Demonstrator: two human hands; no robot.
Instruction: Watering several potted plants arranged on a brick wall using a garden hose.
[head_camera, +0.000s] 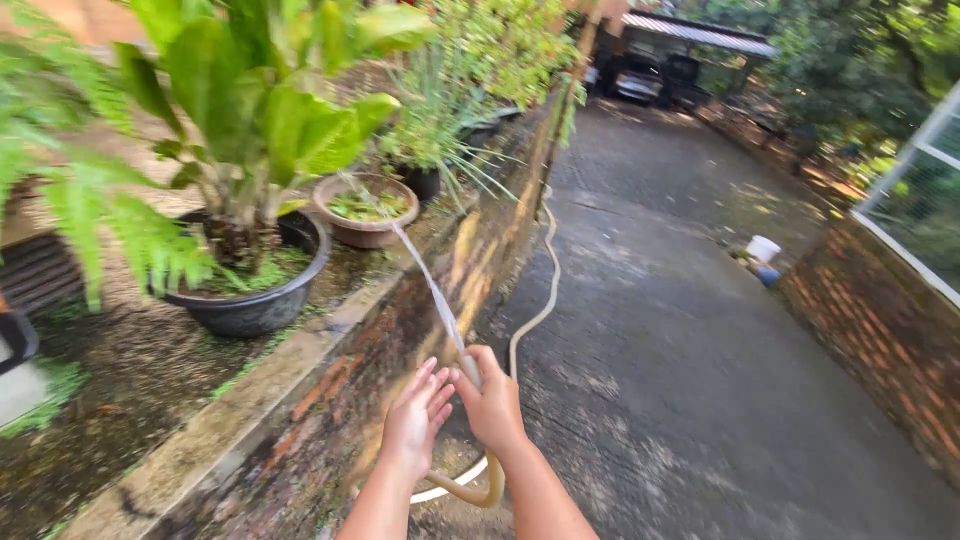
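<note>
Right hand (492, 400) grips the hose (535, 300) end, spraying water (425, 275) toward the brown pot (365, 212); left hand (415, 420) lies open, fingers straight, just beside the hose.

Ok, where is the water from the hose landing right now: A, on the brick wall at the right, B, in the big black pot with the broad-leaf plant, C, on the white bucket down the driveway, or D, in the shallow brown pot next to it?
D: the water stream leaves the hose pinched in the right hand and arcs up into the shallow brown pot.
</note>
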